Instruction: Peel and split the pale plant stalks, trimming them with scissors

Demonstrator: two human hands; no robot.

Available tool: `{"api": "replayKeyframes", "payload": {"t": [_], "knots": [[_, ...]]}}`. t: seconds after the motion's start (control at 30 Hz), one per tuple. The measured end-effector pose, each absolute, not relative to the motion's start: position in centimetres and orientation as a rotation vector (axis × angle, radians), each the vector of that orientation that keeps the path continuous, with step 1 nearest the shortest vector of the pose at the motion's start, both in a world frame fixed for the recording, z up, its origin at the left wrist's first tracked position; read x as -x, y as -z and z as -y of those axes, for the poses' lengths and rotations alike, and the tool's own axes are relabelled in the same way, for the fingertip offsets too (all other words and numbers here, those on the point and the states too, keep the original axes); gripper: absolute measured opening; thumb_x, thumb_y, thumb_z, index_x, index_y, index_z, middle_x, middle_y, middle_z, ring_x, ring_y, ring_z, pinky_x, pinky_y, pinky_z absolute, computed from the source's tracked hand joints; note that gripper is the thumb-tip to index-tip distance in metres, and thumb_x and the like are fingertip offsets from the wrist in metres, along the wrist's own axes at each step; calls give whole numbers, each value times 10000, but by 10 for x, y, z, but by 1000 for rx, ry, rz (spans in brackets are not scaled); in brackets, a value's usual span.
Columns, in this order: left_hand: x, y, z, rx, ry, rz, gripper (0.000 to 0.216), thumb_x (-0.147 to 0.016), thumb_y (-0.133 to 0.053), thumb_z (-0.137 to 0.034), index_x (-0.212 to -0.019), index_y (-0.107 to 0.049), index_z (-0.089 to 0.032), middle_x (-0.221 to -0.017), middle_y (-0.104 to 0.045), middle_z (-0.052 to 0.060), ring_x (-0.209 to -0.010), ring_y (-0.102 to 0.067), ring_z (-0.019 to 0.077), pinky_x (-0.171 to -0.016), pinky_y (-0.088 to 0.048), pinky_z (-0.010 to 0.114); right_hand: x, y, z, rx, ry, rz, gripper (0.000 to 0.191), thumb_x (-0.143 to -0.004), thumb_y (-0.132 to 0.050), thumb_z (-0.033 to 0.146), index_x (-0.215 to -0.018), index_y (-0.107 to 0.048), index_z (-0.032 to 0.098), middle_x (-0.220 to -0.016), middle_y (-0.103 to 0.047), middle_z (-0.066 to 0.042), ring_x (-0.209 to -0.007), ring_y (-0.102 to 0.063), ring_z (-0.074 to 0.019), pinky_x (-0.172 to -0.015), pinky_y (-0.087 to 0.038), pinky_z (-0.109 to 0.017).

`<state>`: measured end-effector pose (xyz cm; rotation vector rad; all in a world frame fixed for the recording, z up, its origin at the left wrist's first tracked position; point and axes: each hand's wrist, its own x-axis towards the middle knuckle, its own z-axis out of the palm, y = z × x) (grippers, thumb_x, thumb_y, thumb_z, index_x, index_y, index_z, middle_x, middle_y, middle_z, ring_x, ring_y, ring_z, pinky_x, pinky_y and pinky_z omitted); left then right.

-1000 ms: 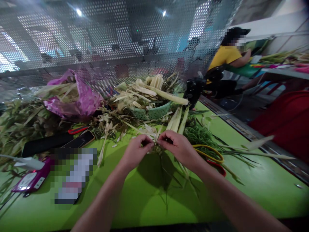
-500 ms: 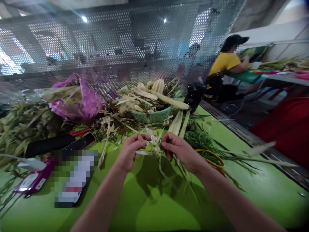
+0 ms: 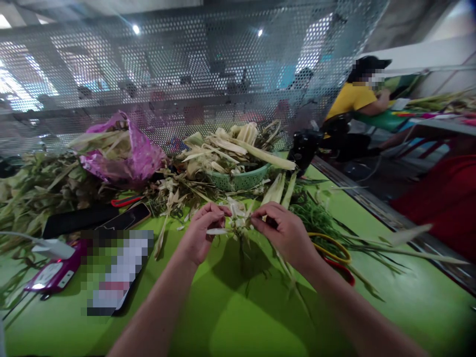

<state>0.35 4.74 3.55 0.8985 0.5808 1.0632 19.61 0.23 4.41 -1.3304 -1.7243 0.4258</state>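
Above the green table (image 3: pixel 230 317), my left hand (image 3: pixel 203 235) and my right hand (image 3: pixel 284 233) pinch a small bundle of pale leaf strips (image 3: pixel 238 223) between them. Both hands have their fingers closed on the strips, thumbs against forefingers. Thin green stems hang down from the bundle toward the table. Just right of my right hand lie scissors (image 3: pixel 332 248) with yellow and red handles. Loose pale strips and long green leaves (image 3: pixel 320 215) lie right behind the hands.
A green basket (image 3: pixel 241 178) heaped with pale husks stands behind the hands, a pink plastic bag (image 3: pixel 126 153) of leaves to its left. Phones (image 3: pixel 126 218) and a pink device (image 3: pixel 52 275) lie at left. A perforated metal screen (image 3: pixel 186 74) backs the table. A person in yellow (image 3: pixel 353 99) sits far right.
The hands have drawn a little apart and then closer again on the strip bundle, which has lifted slightly off the table. The view has shifted a bit.
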Motion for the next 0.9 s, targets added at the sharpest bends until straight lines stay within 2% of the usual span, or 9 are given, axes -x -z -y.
{"api": "replayKeyframes", "payload": {"t": [0.13, 0.27, 0.37, 0.47, 0.57, 0.67, 0.8, 0.9], "knots": [[-5, -33, -47, -880, -1046, -605, 79, -733, -580, -127, -688, -518, -147, -810, -650, 27, -602, -490, 65, -580, -370, 180, -196, -49, -1, 1138, -882, 1455, 173, -805, -622, 293, -678, -577, 185, -906, -581, -42, -773, -532, -151, -665, -405, -261], [-9, -31, -45, -838, -1008, -617, 103, -735, -592, -135, -672, -511, -147, -749, -638, 20, -601, -502, 71, -570, -370, 181, -195, -50, 1, 901, -1346, 1154, 177, -779, -642, 272, -671, -539, 176, -961, -615, -37, -504, -426, -56, -488, -323, -225], [-10, -34, -43, -817, -962, -602, 95, -739, -606, -142, -697, -522, -145, -740, -630, 18, -601, -509, 75, -577, -377, 187, -194, -49, 0, 771, -1499, 1004, 177, -750, -638, 201, -643, -499, 171, -935, -650, -31, -414, -385, -23, -429, -260, -210], [-8, -40, -40, -817, -940, -535, 112, -761, -618, -163, -717, -516, -145, -799, -640, 32, -615, -508, 72, -605, -386, 193, -194, -49, 0, 698, -1559, 878, 162, -733, -634, 174, -652, -494, 178, -826, -652, -6, -392, -398, -27, -404, -261, -194], [-8, -45, -37, -832, -936, -451, 136, -782, -610, -167, -712, -495, -146, -849, -642, 44, -631, -503, 70, -619, -386, 191, -193, -49, -1, 693, -1576, 800, 167, -759, -644, 202, -671, -503, 186, -705, -600, 21, -456, -494, -58, -442, -346, -180], [-9, -45, -36, -855, -967, -464, 129, -790, -598, -163, -714, -496, -146, -764, -605, 23, -638, -495, 71, -603, -370, 175, -192, -48, -1, 696, -1552, 835, 163, -792, -643, 217, -693, -518, 182, -685, -576, 22, -523, -550, -75, -515, -413, -189], [-9, -42, -39, -883, -1032, -616, 133, -764, -625, -162, -711, -504, -145, -698, -576, 0, -565, -439, 53, -523, -310, 154, -192, -47, -1, 739, -1481, 989, 191, -829, -617, 239, -682, -511, 179, -656, -551, 26, -496, -536, -77, -485, -397, -201], [-6, -43, -42, -924, -1052, -651, 135, -763, -620, -168, -701, -502, -149, -702, -584, 1, -559, -429, 55, -519, -306, 160, -190, -46, 0, 878, -1353, 1126, 197, -840, -618, 274, -702, -513, 180, -644, -552, 24, -513, -541, -83, -502, -412, -209]]}}
